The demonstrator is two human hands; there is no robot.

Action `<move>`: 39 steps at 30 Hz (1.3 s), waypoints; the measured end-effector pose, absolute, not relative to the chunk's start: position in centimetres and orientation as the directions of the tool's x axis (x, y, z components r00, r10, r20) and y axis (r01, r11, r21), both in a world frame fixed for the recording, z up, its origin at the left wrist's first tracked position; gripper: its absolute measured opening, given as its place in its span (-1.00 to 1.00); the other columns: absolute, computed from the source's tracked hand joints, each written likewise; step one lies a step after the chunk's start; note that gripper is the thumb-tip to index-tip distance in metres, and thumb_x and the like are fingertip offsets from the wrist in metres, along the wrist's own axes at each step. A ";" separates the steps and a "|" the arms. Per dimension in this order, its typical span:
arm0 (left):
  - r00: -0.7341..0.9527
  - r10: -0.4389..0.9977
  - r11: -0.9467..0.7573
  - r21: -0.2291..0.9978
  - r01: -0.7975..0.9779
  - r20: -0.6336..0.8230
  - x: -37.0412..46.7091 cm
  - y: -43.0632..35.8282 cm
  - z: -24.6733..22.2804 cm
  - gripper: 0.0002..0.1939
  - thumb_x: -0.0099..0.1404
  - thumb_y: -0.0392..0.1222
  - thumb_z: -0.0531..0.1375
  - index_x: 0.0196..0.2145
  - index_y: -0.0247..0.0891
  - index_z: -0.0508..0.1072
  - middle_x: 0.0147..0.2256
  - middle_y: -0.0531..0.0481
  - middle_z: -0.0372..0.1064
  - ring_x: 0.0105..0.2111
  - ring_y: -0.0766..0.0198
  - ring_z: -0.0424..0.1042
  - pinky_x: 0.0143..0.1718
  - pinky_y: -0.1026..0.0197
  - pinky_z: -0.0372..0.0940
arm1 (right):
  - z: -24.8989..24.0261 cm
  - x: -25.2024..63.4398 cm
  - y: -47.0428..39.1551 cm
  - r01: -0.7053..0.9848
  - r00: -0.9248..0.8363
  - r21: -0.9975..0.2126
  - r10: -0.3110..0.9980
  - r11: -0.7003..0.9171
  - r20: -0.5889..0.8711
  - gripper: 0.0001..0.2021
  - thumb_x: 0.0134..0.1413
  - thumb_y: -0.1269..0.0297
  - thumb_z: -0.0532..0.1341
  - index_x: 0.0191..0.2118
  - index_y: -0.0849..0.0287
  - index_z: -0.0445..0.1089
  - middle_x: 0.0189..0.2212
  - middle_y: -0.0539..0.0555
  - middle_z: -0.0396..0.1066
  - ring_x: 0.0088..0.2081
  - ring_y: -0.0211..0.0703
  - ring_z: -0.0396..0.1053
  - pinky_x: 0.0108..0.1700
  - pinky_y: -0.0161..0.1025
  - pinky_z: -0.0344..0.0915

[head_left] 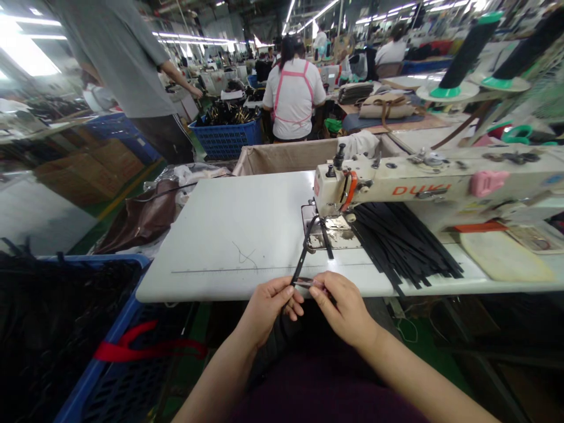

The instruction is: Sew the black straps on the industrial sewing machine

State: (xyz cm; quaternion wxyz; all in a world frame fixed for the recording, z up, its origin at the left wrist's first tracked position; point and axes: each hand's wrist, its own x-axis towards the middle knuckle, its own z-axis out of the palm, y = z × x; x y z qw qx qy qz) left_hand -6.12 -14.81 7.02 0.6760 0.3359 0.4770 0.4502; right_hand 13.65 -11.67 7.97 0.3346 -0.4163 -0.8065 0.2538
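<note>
Just past the table's front edge, my left hand (272, 306) pinches a narrow black strap (303, 257) between thumb and fingers. The strap runs up to the needle area of the sewing machine (335, 191), and its lower part hangs below my hand. My right hand (346, 305) is closed around small thread snips (305, 282), whose blades point left at the strap beside my left fingertips. Most of the snips' body is hidden by my fingers. Another short black strap end lies on the metal plate (343, 238) under the machine head.
A pile of black strips (400, 244) lies under the machine arm. Loose thread (244, 254) rests on the white table (211, 223). Blue crates (132, 294) stand at left, one with a red strip (127, 346). Thread cones (469, 56) rise at right. Two people (293, 94) (126, 64) are beyond the table.
</note>
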 end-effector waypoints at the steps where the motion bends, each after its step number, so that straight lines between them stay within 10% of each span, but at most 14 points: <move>1: 0.137 0.927 0.374 0.883 -0.285 -0.349 -6.1 -14.8 7.2 -0.53 0.20 0.08 0.41 -0.13 -0.39 0.61 -0.40 -0.11 0.51 -0.50 0.29 0.49 -0.50 0.30 0.33 | 8.0 13.7 -11.5 0.520 -0.393 -0.722 0.878 0.457 0.273 -0.74 0.41 0.10 0.06 -0.28 0.06 0.37 -0.43 0.04 0.45 -0.37 -0.08 0.40 -0.28 -0.16 0.28; 8: 0.138 0.918 0.396 0.871 -0.292 -0.371 -6.1 -14.9 7.8 -0.57 0.18 0.08 0.41 -0.23 -0.40 0.59 -0.39 -0.11 0.50 -0.50 0.30 0.48 -0.48 0.30 0.33 | 8.0 13.8 -11.2 0.597 -0.402 -0.756 0.916 0.268 0.008 -0.66 0.38 0.00 0.05 -0.38 0.03 0.34 -0.51 -0.03 0.44 -0.42 -0.08 0.41 -0.35 -0.21 0.22; 39: 0.197 0.888 0.459 0.785 -0.417 -0.415 -6.4 -15.1 7.9 -0.46 0.09 0.03 0.50 -0.06 -0.38 0.63 -0.36 -0.12 0.51 -0.45 0.26 0.52 -0.40 0.27 0.36 | 8.6 13.7 -10.9 0.647 -0.333 -0.729 0.943 0.225 -0.005 -0.66 0.36 -0.03 0.03 -0.37 0.04 0.29 -0.46 -0.01 0.45 -0.43 -0.11 0.39 -0.33 -0.22 0.19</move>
